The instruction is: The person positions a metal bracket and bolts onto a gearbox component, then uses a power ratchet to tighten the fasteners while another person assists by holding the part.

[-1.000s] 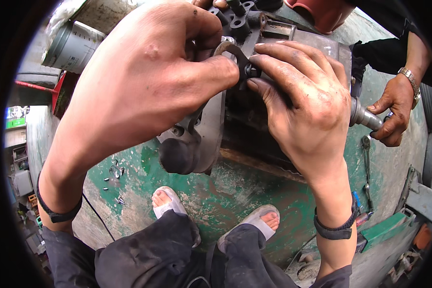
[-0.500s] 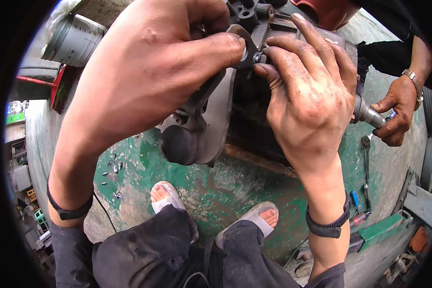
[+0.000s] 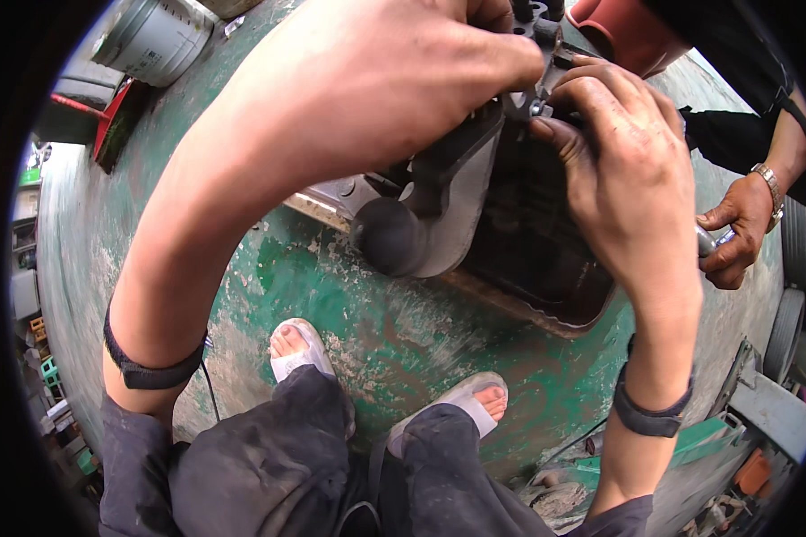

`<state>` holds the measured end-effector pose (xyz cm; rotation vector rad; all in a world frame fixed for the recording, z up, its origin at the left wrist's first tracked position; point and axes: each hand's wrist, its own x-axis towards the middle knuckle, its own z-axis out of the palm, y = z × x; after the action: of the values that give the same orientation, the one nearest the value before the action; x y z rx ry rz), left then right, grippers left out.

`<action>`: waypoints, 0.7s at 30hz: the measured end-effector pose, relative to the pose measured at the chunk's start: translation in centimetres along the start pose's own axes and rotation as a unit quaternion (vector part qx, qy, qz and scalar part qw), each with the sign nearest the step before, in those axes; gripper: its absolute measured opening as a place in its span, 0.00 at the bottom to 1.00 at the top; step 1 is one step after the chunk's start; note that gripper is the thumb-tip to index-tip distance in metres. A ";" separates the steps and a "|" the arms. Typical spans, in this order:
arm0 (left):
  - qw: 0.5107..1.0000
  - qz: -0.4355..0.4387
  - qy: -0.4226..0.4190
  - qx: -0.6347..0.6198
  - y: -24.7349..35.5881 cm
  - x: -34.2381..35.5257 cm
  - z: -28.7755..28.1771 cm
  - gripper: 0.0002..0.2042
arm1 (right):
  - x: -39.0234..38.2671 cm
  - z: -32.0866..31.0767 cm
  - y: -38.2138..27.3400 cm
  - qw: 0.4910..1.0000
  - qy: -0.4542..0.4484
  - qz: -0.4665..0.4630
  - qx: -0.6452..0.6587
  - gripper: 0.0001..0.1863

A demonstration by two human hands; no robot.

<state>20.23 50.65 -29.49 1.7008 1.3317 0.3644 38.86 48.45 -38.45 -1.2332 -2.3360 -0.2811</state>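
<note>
My left hand (image 3: 394, 76) reaches to the top of a dark metal machine assembly (image 3: 439, 197), fingers curled round a black bracket (image 3: 516, 107) and mostly hidden behind the hand's back and thumb. My right hand (image 3: 627, 170) is just right of it, thumb and fingertips closed around a small bolt (image 3: 535, 108) at the bracket. A black rounded part (image 3: 387, 237) sticks out at the assembly's lower left, above a dark rust-rimmed tray (image 3: 551, 319). At the right, another person's hand (image 3: 733, 228) grips a silver cylindrical part (image 3: 706, 242).
The green, worn floor (image 3: 295, 277) surrounds my sandalled feet. A grey bucket (image 3: 157, 40) and red dustpan (image 3: 107, 121) are upper left, a dark red container (image 3: 627, 31) behind the assembly, tyres (image 3: 784, 331) and green metal pieces (image 3: 690, 447) at right.
Both my hands, the bracket and the assembly have shifted rightward in the view, with my left forearm slanting more. More of the tray shows. The other person's hand sits slightly lower.
</note>
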 end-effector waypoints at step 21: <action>0.971 0.171 0.113 0.125 -2.4 -0.3 2.4 0.14 | 1.0 -1.9 -0.8 0.997 -0.067 -0.039 0.020 0.16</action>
<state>20.35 49.22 -32.61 2.1622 1.2829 0.6260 38.33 47.94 -36.31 -1.1758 -2.4951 -0.1815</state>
